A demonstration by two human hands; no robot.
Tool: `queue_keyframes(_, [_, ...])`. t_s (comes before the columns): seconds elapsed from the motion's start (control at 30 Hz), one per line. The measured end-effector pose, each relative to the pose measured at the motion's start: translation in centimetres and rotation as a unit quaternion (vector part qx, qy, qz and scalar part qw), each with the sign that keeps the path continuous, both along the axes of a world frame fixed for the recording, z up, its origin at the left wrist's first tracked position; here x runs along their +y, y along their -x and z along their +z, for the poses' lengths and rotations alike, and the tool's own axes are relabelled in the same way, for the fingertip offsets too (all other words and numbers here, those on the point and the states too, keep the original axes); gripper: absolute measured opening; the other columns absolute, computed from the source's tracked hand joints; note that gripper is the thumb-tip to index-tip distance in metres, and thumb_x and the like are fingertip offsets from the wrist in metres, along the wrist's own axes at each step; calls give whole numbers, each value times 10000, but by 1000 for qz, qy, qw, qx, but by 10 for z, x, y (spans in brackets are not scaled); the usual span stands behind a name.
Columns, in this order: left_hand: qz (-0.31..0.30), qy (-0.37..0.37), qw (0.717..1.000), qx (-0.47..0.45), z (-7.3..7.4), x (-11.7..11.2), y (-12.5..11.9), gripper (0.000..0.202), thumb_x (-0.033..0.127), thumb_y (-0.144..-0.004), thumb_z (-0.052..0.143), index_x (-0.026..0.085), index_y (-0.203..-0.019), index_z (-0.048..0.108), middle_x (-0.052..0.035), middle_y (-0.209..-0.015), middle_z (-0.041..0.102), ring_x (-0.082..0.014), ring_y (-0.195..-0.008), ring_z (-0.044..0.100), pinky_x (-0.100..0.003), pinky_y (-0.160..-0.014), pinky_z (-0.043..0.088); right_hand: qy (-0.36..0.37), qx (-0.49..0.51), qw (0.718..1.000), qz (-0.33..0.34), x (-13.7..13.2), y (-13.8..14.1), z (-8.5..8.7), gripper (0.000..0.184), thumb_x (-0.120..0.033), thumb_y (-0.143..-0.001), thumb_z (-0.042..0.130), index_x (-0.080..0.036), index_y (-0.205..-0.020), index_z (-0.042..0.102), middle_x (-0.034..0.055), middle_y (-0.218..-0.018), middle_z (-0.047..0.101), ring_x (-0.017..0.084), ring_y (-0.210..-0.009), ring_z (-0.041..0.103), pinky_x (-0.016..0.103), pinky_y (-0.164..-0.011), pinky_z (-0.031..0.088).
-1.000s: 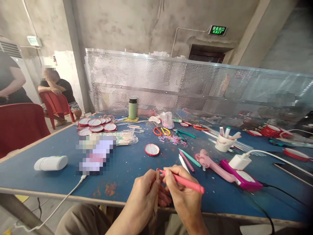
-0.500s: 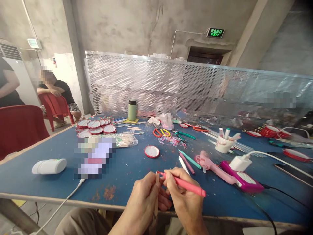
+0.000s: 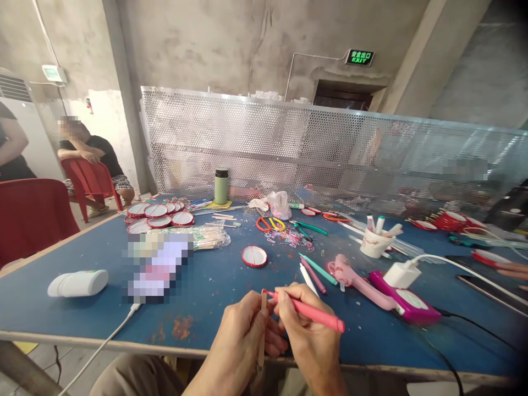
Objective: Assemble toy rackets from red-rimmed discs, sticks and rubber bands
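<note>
Near the table's front edge, my left hand [image 3: 241, 335] pinches a flat wooden craft stick [image 3: 261, 344], held upright with red colour at its top end. My right hand [image 3: 311, 330] grips a coral-red marker pen [image 3: 315, 313] like a writing tool. Its nib meets or nearly meets the stick's top; the exact contact is too small to tell. Just beyond the hands lies a round white disc with a red rim [image 3: 254, 256]. A white pen [image 3: 308, 279], a mauve pen [image 3: 314, 275] and a teal pen [image 3: 318, 268] lie beyond my right hand.
A phone [image 3: 163, 269] and a white bottle [image 3: 78, 283] lie left. Pliers [image 3: 309, 227], small coloured clips [image 3: 286, 237] and red-rimmed discs [image 3: 155, 211] sit farther back. Right are a pen cup [image 3: 375, 245], pink handheld fan [image 3: 363, 286] and magenta power strip [image 3: 406, 300]. Another person's hand [image 3: 513, 270] shows at the edge.
Red now shows more plainly on the stick's top end, and the marker's nib sits slightly lower along it. Another person's hand has come in at the right edge. The view has shifted slightly.
</note>
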State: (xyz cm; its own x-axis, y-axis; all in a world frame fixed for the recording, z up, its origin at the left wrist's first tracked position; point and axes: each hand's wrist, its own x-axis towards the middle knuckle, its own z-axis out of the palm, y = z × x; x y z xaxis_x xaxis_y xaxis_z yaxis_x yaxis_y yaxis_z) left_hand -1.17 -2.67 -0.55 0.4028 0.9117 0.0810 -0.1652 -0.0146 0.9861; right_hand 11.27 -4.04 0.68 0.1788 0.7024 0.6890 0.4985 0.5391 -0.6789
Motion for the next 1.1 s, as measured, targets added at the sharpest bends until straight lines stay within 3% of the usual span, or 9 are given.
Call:
queue_keyframes(0.1, [7,5,1000,3,-1,1,-1,562,762,-785,540,200,-778,531,-22,-592,660,-155,-474,626,-259,-502,531,1,-6,1000,0,-1,0,1,206,-276,-953,554,-187,-785,633,2,-653,638,134,-583,637,198,-472,461])
queue_keyframes(0.37, [1,24,1000,17,14,-4,1,528,732,-771,581,208,-771,518,-28,-629,676,-164,-511,649,-272,-540,546,1,-11,1000,-4,-1,-1,0,209,-275,-949,549,-185,-782,637,3,-647,636,133,-557,626,199,-453,454])
queue_keyframes(0.53, [17,15,1000,13,6,-2,-3,577,787,-750,550,211,-742,512,-15,-570,654,-151,-450,614,-263,-495,531,12,-10,1000,1,-1,-1,-2,201,-279,-953,552,-189,-797,641,7,-667,650,141,-599,640,197,-484,478])
queue_keyframes(0.73, [9,0,1000,1,8,-4,1,477,673,-839,559,202,-777,526,-25,-614,679,-151,-489,638,-253,-523,539,12,-10,1000,2,-1,-2,-2,208,-280,-949,560,-191,-778,637,0,-661,638,136,-589,628,197,-499,485])
queue_keyframes(1.1, [3,-10,1000,9,0,0,1,497,698,-842,520,204,-790,513,-28,-618,681,-150,-480,633,-263,-522,551,10,-15,1000,4,-1,-2,-2,203,-273,-957,552,-189,-792,636,-6,-664,632,130,-601,638,199,-518,483])
